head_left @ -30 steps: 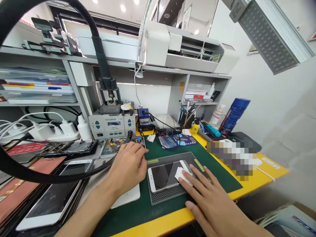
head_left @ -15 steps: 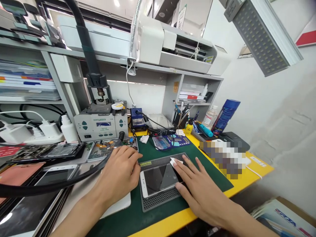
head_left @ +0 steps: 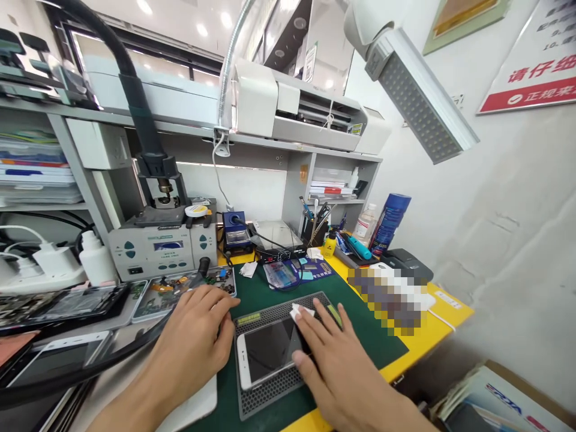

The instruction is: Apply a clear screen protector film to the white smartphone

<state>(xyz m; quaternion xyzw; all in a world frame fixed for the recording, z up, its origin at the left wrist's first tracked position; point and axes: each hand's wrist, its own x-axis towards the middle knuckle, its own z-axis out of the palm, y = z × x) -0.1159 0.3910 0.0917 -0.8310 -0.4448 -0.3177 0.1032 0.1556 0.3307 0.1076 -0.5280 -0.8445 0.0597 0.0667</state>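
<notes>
A white smartphone (head_left: 270, 351) with a dark screen lies face up on a grey perforated pad (head_left: 252, 403). My right hand (head_left: 335, 360) covers the phone's right end. Its fingers are stretched out and keep a folded white tissue (head_left: 300, 311) under the fingertips at the screen's upper edge. To the left of the phone rests my left hand (head_left: 193, 333), fingers loosely bent. Nothing shows between its thumb and index finger. A black hose (head_left: 139, 337) passes behind that hand, and a pale flat panel (head_left: 200, 399) lies below its wrist.
A grey hot-air station (head_left: 157, 249) stands at the back left, near a tray of small parts (head_left: 150, 300). Behind the pad are a blue soldering iron stand (head_left: 237, 231) and a yellow bottle (head_left: 330, 245). A lamp (head_left: 423, 102) hangs at the upper right. Other phones (head_left: 63, 354) lie at left.
The camera view has shifted, so the bench appears further left and slightly lower. Both hands stay by the phone, and the tissue remains under the right fingertips.
</notes>
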